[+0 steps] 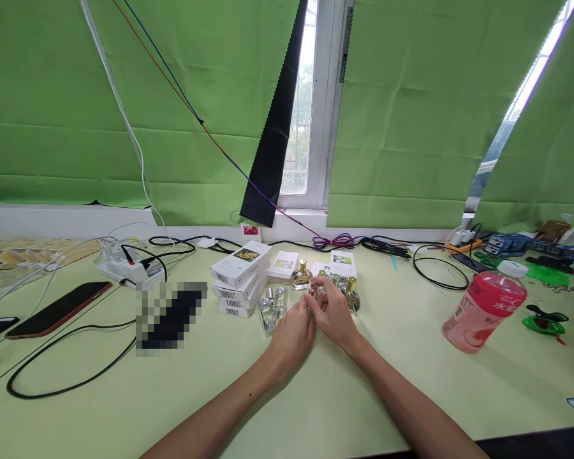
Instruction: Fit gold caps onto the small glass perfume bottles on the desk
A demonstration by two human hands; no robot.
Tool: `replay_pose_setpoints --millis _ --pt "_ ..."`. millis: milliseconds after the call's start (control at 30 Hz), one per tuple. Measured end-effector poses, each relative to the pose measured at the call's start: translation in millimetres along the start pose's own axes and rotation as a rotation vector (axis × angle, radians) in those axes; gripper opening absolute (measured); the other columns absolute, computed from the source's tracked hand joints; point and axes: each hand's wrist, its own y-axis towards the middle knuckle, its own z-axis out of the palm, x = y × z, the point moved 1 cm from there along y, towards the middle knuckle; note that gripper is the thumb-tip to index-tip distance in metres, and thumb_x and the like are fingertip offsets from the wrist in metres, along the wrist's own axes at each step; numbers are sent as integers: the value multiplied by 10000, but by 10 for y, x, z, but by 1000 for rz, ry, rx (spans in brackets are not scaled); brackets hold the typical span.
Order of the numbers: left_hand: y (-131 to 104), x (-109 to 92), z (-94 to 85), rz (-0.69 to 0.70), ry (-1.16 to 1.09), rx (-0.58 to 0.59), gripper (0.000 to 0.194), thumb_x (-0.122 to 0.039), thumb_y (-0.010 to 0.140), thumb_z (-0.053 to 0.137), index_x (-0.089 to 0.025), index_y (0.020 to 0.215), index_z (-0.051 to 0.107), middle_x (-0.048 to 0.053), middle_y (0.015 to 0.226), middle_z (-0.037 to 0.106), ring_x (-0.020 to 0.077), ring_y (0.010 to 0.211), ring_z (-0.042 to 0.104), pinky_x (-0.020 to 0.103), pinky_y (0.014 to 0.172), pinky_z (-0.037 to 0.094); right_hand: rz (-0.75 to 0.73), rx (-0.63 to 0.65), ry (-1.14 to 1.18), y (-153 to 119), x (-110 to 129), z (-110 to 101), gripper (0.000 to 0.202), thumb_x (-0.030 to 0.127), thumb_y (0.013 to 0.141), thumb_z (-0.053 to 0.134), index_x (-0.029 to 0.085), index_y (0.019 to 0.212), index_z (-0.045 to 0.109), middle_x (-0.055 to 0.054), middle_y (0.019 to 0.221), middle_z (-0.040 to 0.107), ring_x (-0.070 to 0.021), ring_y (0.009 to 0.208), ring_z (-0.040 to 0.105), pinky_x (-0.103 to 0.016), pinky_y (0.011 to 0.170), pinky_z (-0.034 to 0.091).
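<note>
My left hand [293, 335] and my right hand [335, 317] meet at the middle of the table, fingers closed around a small perfume bottle [312, 290]. Only a reddish bit of it shows; the fingers hide the rest. Clear glass bottles [266, 313] stand just left of my left hand. Behind my hands is a rounded perfume bottle [301, 276] with a gold cap. More gold-capped bottles [352, 295] are grouped right beside my right hand, partly covered by it.
White boxes [242, 262] are stacked to the left, with other white cartons [343, 264] behind the bottles. A pink drink bottle [485, 309] stands at right. Phones [60, 309], a power strip [131, 268] and looped black cable [71, 393] lie at left. Bundled wires [335, 241] run along the back.
</note>
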Motion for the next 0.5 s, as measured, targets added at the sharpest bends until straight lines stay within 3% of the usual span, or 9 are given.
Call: replay_pose_setpoints --millis 233,500 --pt "-8 -5 -2 21 -13 -12 260 -239 955 393 -162 1166 524 156 1077 668 270 979 666 350 782 498 -11 0 -4 -6 0 6 193 276 941 490 212 1121 526 -79 1086 623 -127 580 571 -284 586 484" --pt "15 46 41 16 42 2 273 -238 956 379 -150 1180 508 164 1066 662 286 982 666 364 783 490 3 1 8 -7 -29 8 168 269 927 515 218 1087 528 -57 1005 604 -126 572 542 -277 560 465"
